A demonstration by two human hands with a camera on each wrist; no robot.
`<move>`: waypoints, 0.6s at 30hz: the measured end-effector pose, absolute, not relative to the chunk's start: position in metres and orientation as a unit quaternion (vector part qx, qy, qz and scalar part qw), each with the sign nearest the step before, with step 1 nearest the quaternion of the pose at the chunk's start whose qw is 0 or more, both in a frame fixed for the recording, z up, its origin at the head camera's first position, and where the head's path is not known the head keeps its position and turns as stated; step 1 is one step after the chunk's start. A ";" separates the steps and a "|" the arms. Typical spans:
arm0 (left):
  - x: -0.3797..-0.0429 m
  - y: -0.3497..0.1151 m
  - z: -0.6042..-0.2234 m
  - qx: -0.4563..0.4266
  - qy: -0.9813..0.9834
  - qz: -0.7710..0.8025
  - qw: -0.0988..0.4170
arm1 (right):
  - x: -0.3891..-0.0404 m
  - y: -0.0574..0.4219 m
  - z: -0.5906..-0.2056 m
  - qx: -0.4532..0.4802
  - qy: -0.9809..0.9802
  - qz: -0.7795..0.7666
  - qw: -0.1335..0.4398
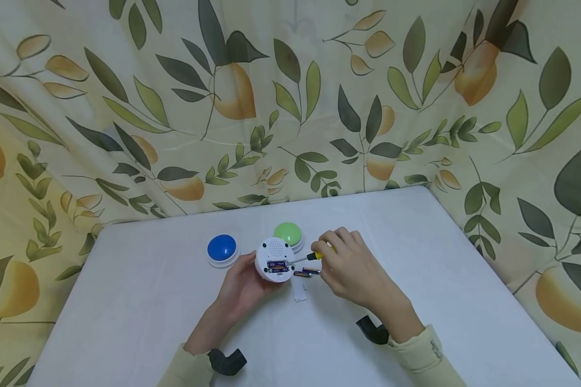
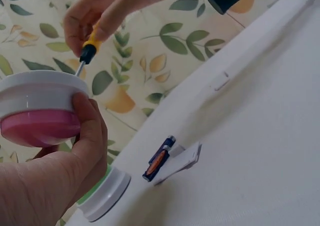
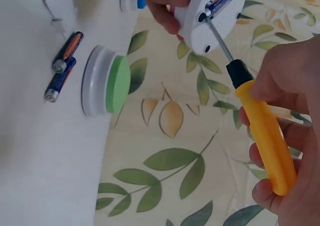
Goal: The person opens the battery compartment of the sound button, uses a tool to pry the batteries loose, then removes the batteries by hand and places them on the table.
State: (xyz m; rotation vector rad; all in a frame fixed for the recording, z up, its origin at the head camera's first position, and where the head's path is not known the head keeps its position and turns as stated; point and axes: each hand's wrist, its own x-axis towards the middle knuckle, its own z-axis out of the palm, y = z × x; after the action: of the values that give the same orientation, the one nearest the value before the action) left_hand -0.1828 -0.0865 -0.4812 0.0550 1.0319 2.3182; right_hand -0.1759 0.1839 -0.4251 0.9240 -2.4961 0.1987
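Observation:
My left hand (image 1: 244, 285) holds a round white button device (image 1: 275, 247) with its underside turned up; its pink dome (image 2: 42, 127) faces down in the left wrist view. In the device's open compartment sit dark blue batteries (image 1: 277, 266). My right hand (image 1: 351, 263) grips a screwdriver (image 3: 267, 141) with a yellow handle and black collar. The screwdriver's metal tip meets the device's underside at the edge of the battery compartment. On the table beside the hands lie two loose batteries (image 1: 306, 272) and a small white cover piece (image 1: 299, 290).
A blue-domed button (image 1: 221, 248) stands on the white table (image 1: 150, 301) left of the device, and a green-domed button (image 1: 288, 233) just behind it. Behind the table hangs a leaf-and-fruit patterned curtain (image 1: 310, 145). Black wrist mounts (image 1: 227, 362) are on both arms.

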 end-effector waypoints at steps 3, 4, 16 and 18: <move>-0.181 -0.084 -0.480 0.015 0.398 0.870 0.290 | -0.173 0.185 -0.423 0.336 -0.909 0.075 0.236; -0.180 -0.084 -0.479 0.016 0.402 0.869 0.287 | -0.173 0.185 -0.423 0.334 -0.909 0.082 0.234; -0.178 -0.081 -0.472 -0.007 0.399 0.872 0.284 | -0.173 0.193 -0.427 0.328 -0.899 0.198 0.213; -0.178 -0.080 -0.471 -0.010 0.387 0.876 0.289 | -0.173 0.194 -0.430 0.324 -0.896 0.218 0.213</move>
State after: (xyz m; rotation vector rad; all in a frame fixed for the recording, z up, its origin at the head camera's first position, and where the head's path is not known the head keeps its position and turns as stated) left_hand -0.1780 -0.0801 -0.4708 -0.0257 1.0329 2.3375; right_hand -0.1732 0.1943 -0.4304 0.8992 -2.4862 0.6045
